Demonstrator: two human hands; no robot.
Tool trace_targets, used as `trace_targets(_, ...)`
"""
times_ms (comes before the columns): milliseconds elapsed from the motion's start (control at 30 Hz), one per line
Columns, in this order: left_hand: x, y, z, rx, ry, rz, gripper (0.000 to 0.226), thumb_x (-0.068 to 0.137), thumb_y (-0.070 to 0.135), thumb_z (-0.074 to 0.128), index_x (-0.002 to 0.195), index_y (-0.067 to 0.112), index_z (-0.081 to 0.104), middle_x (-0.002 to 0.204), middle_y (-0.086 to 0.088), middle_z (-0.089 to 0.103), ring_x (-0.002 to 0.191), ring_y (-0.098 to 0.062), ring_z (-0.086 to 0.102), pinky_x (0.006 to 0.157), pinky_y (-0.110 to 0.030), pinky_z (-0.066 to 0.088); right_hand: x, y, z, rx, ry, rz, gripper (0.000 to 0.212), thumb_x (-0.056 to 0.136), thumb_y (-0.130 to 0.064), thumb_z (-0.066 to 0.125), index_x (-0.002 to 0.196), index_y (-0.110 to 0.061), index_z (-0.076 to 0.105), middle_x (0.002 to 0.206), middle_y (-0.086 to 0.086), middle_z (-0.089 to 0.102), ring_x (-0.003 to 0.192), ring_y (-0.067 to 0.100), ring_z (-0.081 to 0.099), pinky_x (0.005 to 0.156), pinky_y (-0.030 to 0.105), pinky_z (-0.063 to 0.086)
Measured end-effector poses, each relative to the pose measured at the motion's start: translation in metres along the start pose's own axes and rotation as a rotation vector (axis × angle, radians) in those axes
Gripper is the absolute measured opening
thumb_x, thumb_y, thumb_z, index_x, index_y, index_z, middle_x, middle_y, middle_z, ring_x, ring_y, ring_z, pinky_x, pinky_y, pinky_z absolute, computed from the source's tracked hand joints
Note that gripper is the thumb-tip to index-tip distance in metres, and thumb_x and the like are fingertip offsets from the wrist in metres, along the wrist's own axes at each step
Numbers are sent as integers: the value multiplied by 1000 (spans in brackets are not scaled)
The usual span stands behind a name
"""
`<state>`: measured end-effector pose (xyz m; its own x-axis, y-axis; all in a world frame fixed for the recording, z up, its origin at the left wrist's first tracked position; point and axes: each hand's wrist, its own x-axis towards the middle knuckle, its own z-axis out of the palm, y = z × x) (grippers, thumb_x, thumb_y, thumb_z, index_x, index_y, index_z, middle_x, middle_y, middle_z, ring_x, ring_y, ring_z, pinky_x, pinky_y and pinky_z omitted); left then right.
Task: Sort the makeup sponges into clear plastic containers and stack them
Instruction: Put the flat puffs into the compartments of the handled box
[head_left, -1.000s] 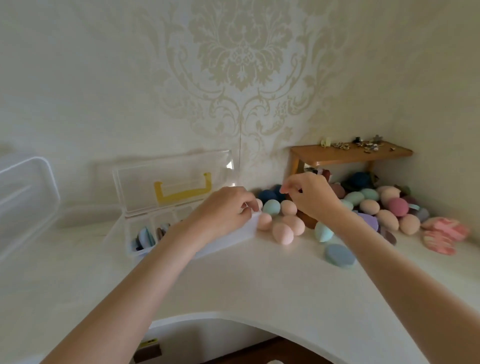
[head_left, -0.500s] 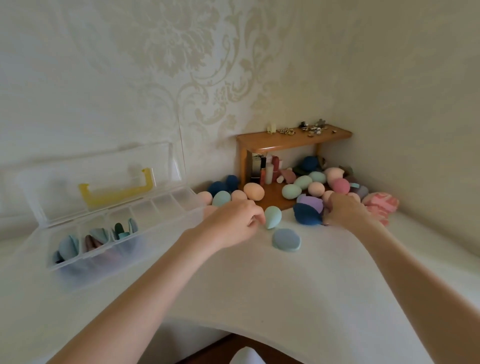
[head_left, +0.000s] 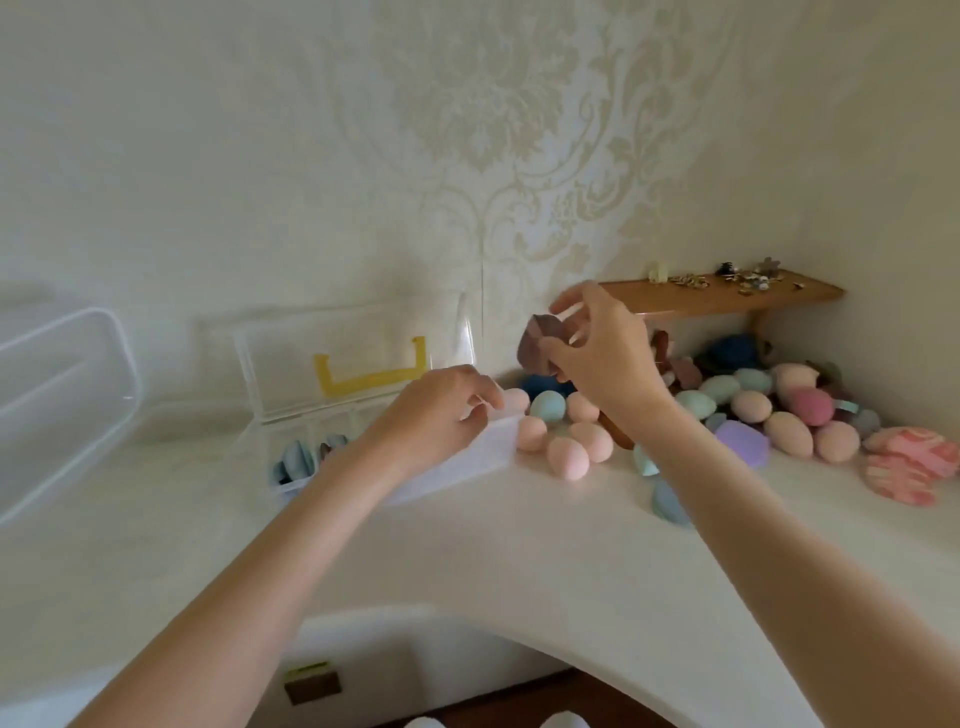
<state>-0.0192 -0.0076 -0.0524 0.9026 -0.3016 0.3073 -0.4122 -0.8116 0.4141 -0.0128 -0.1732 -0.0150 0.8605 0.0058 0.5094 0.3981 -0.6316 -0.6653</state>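
Observation:
My right hand (head_left: 605, 353) is raised above the counter and pinches a brown flat sponge (head_left: 540, 349). My left hand (head_left: 441, 415) rests on the right end of a clear divided container (head_left: 332, 441) whose lid with a yellow handle (head_left: 371, 375) stands open; whether its fingers grip the rim is unclear. Blue and brown flat sponges (head_left: 296, 462) sit in the left compartments. A pile of egg-shaped sponges in peach (head_left: 569, 457), teal (head_left: 547, 405), pink (head_left: 811, 407) and a purple one (head_left: 740, 441) lies to the right.
A wooden shelf (head_left: 722, 297) with small trinkets stands in the corner over more sponges. A second clear container (head_left: 62, 395) sits at the far left. Pink patterned puffs (head_left: 914, 462) lie at the far right. The white counter (head_left: 467, 551) has a curved front edge.
My right hand has risen from the sponge pile with the brown sponge and moved left toward the container. My left hand went back to the container's right end.

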Motion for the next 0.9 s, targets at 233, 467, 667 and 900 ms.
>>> trace_targets(233, -35, -62, -35, 25, -156, -189, 32, 90, 6, 46, 113, 21, 64, 122, -1, 63, 115, -15, 57, 98, -27, 43, -14, -37, 89, 85, -210, -25, 23, 82, -3, 56, 103, -8, 47, 67, -3, 55, 71, 23, 60, 66, 30, 46)
trace_targets(467, -44, -78, -38, -49, -113, -135, 34, 88, -3, 39, 111, 15, 54, 124, 4, 58, 82, 6, 60, 74, -12, 43, -16, -32, 106, 94, -221, -19, 20, 85, -2, 56, 95, -10, 41, 62, -13, 50, 61, 19, 60, 54, 19, 45)
trace_targets(667, -40, -85, -33, 134, -106, -102, 40, 89, 1, 38, 119, 20, 55, 121, 10, 61, 125, -18, 42, 109, -35, 30, -19, -29, 112, 72, -243, -46, 23, 84, -5, 59, 93, -13, 39, 63, -14, 48, 57, 10, 53, 53, 13, 42)
trace_targets(900, -42, -85, -41, 258, -141, -114, 37, 91, 9, 41, 108, 29, 67, 116, 8, 62, 122, -19, 37, 107, -34, 26, -27, -36, 122, -31, -183, -211, 22, 88, -12, 57, 84, -10, 35, 62, -9, 40, 54, 6, 41, 53, 15, 36)
